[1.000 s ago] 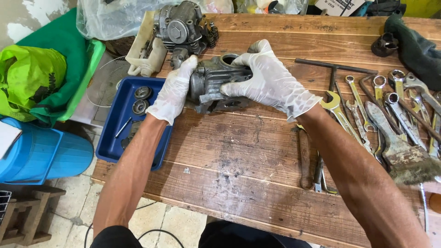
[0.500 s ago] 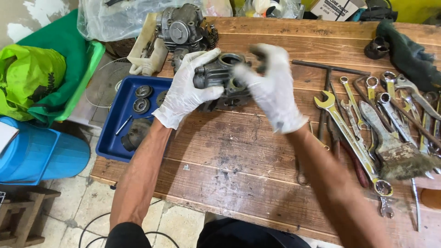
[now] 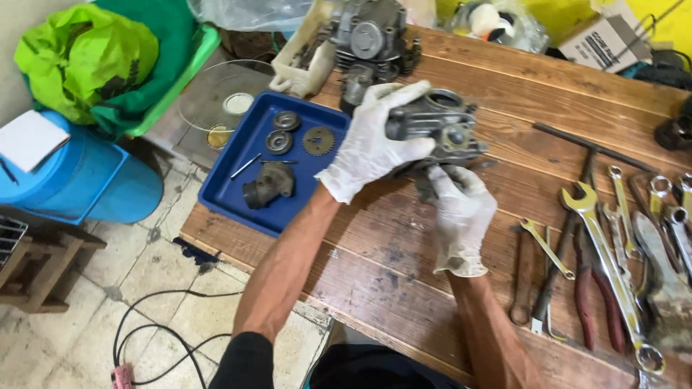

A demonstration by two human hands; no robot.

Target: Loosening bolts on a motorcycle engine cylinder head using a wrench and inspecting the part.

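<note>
Both hands wear white gloves. My left hand [image 3: 371, 140] grips the left side of a grey metal carburetor body [image 3: 441, 130], which is lifted just above the wooden table [image 3: 404, 252]. Below it, my right hand [image 3: 461, 212] reaches up with its fingers touching the underside of the same part. A larger grey engine assembly [image 3: 371, 39] stands behind, close to the left hand.
A blue tray [image 3: 238, 198] at the table's left edge holds a gear, round parts and a rubber piece. Several wrenches [image 3: 613, 238], pliers and a brush lie at the right. A blue drum [image 3: 79, 180], a green bag [image 3: 79, 61] and floor cables [image 3: 166, 338] are at the left.
My right hand has dropped from the top of the carburetor body to its underside. The left hand has shifted its grip up onto the part's side, and the part has turned.
</note>
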